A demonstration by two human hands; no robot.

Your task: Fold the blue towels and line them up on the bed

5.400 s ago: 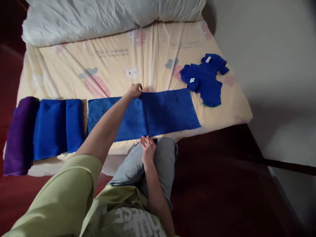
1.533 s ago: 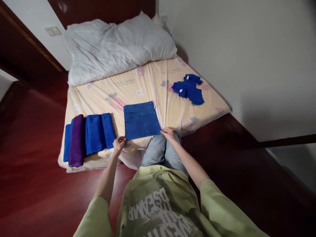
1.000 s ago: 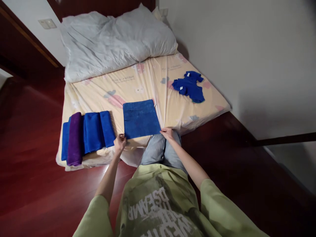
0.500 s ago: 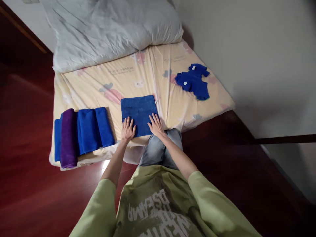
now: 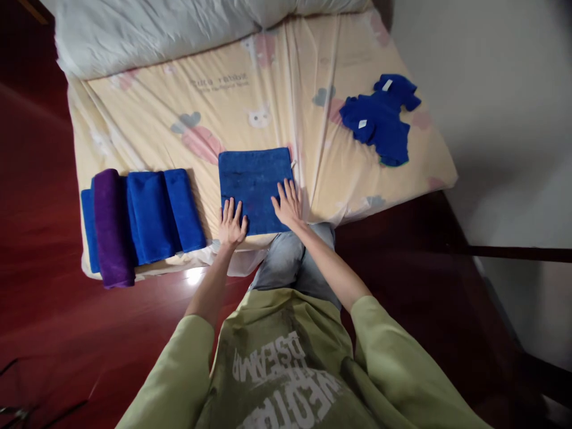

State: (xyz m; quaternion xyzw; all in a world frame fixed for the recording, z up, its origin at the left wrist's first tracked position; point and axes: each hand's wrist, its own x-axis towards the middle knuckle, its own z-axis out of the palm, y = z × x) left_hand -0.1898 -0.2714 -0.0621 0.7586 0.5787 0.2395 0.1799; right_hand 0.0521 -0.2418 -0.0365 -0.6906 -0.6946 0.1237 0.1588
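A square blue cloth (image 5: 255,179) lies flat near the front edge of the bed. On its lower left corner rests my left hand (image 5: 232,225), palm down with the fingers apart. My right hand (image 5: 288,205) lies spread on the cloth's right side, just below a small white tag. To the left, folded blue towels (image 5: 154,217) sit in a row, and a rolled purple towel (image 5: 112,226) lies across them. Crumpled blue cloths (image 5: 379,122) with white tags lie at the right of the bed.
The bed (image 5: 250,113) has a cream sheet with rabbit and carrot prints. A grey-white quilt (image 5: 179,30) covers its far side. A pale wall (image 5: 496,119) stands at the right, and dark red floor (image 5: 147,322) shows in front.
The view has tilted down and come closer, so the bed looks larger. My right hand has slid slightly up along the cloth's right side. My left hand stays at the lower left corner.
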